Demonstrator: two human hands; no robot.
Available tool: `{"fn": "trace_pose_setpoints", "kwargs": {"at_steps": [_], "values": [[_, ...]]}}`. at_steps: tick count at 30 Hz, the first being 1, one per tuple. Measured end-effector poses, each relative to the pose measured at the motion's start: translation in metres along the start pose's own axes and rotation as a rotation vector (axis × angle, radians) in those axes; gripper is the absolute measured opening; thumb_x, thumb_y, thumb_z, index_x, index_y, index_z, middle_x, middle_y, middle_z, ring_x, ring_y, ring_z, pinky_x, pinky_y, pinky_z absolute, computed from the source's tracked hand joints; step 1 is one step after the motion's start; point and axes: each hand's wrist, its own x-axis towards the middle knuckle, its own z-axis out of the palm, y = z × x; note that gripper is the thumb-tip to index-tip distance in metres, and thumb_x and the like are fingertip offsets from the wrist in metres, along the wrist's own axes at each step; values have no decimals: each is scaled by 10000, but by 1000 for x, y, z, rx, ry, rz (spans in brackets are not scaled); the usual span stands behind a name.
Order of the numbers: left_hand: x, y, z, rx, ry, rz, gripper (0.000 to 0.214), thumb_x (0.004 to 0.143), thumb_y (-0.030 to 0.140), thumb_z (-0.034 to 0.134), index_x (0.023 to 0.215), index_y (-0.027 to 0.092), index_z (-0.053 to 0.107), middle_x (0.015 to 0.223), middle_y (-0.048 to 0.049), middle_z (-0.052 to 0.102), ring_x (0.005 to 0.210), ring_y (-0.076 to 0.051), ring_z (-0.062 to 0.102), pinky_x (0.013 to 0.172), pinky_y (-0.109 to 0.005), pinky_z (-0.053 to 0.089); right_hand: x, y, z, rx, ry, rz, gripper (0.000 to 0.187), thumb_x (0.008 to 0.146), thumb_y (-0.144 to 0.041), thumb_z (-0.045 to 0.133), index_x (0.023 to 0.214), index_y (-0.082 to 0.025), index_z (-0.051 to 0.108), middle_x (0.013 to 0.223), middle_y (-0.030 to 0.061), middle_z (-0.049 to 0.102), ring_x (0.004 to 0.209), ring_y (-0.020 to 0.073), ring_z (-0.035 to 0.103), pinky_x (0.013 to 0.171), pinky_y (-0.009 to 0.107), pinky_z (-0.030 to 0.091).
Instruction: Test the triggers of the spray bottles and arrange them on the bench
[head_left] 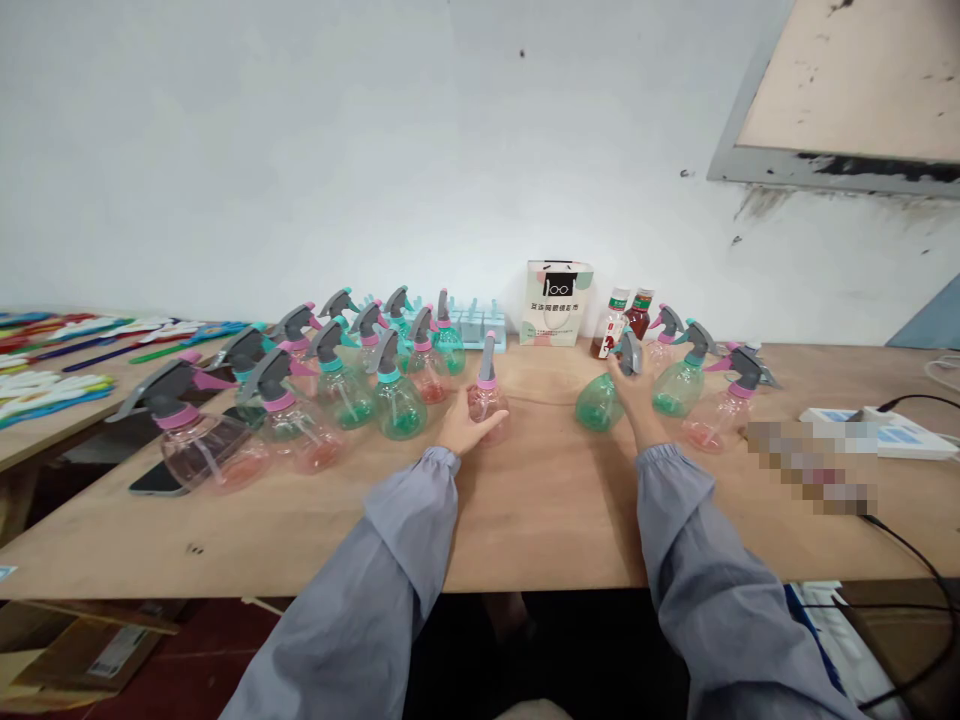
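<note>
My left hand is wrapped round the body of a pink spray bottle, which stands upright on the table with its grey trigger head on top. Farther right, my right hand grips a green spray bottle near its head. That bottle leans, its base lower left and its neck up by my fingers. Close to my right hand stand another green spray bottle and a pink spray bottle. Left of my left hand are several more, among them a green one with a turquoise collar.
Against the wall stand a paper bag, two red-filled bottles and pale blue moulds. A phone lies at left beneath the bottles. On the right are a white device and black cables. Colourful sticks cover a side table.
</note>
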Motion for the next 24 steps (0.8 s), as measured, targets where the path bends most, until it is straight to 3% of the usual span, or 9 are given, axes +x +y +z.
{"fn": "trace_pose_setpoints", "kwargs": {"at_steps": [3,6,12,15,20,24], "values": [[-1,3,-1,-4,-17,-5,769,677,440,816,1302,177,453,1325,-161,620,1238,-305,597,1104,-485,409,-22,23,-1,-60,-126,19,735,721,-509,705,1312,-164,437,1306,174,561,1187,281,584,1038,472,460],[-2,5,-2,-9,-21,-20,779,670,451,820,1303,182,455,1329,-161,618,1247,-312,591,1109,-490,401,-38,41,-1,-159,-223,76,879,653,-628,737,1314,-162,392,1369,210,505,1288,336,509,1083,524,411],[-3,6,-1,-19,-12,-12,755,662,429,830,1279,181,473,1315,-160,626,1230,-316,602,1104,-495,405,-33,60,6,-275,-20,296,1087,538,-784,723,1285,-99,330,1299,283,522,1189,378,569,990,494,469],[-2,6,-1,-30,-1,-14,750,658,426,834,1271,184,477,1316,-162,622,1233,-313,600,1103,-493,405,-23,68,10,-356,-10,332,1024,603,-790,670,1283,-89,361,1283,273,547,1193,374,557,1014,491,443],[-2,2,1,-54,-4,0,748,657,412,835,1265,176,470,1306,-164,628,1223,-303,607,1104,-479,411,-7,80,17,-582,74,345,947,717,-790,564,1314,-71,411,1414,317,430,1342,425,399,1104,556,323],[-4,-1,2,-86,-22,19,754,665,409,831,1279,176,462,1312,-169,625,1236,-310,604,1118,-506,398,4,86,22,-502,101,382,1011,698,-770,617,1372,-48,402,1454,343,373,1332,451,408,1102,553,329]]}}
